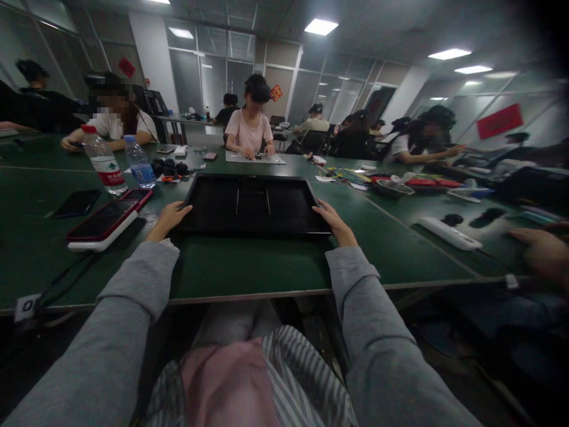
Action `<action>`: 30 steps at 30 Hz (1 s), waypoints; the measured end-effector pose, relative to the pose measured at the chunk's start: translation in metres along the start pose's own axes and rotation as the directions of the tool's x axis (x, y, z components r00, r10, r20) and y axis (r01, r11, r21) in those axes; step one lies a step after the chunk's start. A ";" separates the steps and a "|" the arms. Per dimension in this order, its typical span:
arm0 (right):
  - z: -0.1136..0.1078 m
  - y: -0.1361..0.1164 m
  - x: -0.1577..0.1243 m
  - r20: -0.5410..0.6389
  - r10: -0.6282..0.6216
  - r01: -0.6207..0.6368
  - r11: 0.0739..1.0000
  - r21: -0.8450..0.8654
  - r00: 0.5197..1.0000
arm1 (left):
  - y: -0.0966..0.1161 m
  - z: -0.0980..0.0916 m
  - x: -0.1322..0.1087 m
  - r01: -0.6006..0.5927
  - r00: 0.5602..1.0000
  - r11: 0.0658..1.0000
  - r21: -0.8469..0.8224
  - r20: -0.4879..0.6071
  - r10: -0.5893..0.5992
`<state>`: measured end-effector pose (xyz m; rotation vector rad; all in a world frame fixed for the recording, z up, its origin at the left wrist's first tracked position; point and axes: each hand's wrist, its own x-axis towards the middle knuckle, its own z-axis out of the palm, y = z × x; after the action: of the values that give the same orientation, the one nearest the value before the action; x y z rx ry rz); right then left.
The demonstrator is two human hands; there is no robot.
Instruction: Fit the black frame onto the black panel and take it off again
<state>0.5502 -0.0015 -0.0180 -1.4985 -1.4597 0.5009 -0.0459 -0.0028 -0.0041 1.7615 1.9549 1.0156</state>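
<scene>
- Closest, at 6 o'clock, a striped garment (306, 373) and a pink top (222, 379) cover the wearer's body; grey sleeves (368, 320) reach forward on both sides.
- At 11 o'clock, the left hand (168, 219) grips one short side of a black tray (213, 204), thumb laid over the rim; its other fingers are mostly hidden, so I cannot tell whether they are spread or pressed together.
- At 1 o'clock, the right hand (334, 222) grips the opposite side likewise, thumb on the rim, the rest of the fingers largely out of sight and their spacing unclear.
- Between the hands, at 12 o'clock, the tray lies open side up over the green table (249, 267), two thin pale strips inside; whether its underside touches the tabletop is unclear.
- At 10 o'clock, a red-edged phone (102, 220) lies on a white block (106, 237), with a dark phone (76, 203) just beyond.
- At 2 o'clock lies a white power strip (448, 233); nearer 3, another person's blurred hand (544, 249) rests by the table.
- Past the phones, towards 11, stand two bottles (140, 163).
- Towards 1 o'clock, thin coloured wires (351, 176) lie in a loose heap.
- Far at 12, a person in pink (249, 127) works over a pale sheet (235, 158).
</scene>
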 end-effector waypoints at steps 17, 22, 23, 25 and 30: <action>0.011 -0.004 0.000 -0.153 0.076 -0.042 0.975 0.219 0.985 | 0.001 0.005 -0.002 -0.025 0.996 1.000 -0.004 -0.083 0.025; 0.001 0.003 0.002 -0.392 0.183 -0.125 0.977 0.170 0.901 | -0.004 0.001 -0.003 0.009 0.991 1.000 0.003 -0.130 -0.008; -0.002 0.005 0.002 -0.433 0.198 -0.152 0.979 0.138 0.879 | -0.004 0.000 -0.003 0.003 0.992 1.000 0.010 -0.126 -0.002; -0.010 0.007 -0.001 -0.507 0.247 -0.244 0.967 0.073 0.826 | -0.005 -0.001 -0.004 0.002 0.993 1.000 0.026 -0.118 0.001; -0.025 0.000 -0.012 -0.726 0.406 -0.425 0.889 0.171 0.556 | -0.004 -0.004 -0.007 0.038 0.993 0.997 0.074 -0.114 -0.029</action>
<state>0.5685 -0.0209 -0.0095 -1.7807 -0.4406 0.0814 -0.0496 -0.0102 -0.0054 1.7392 2.1104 1.0647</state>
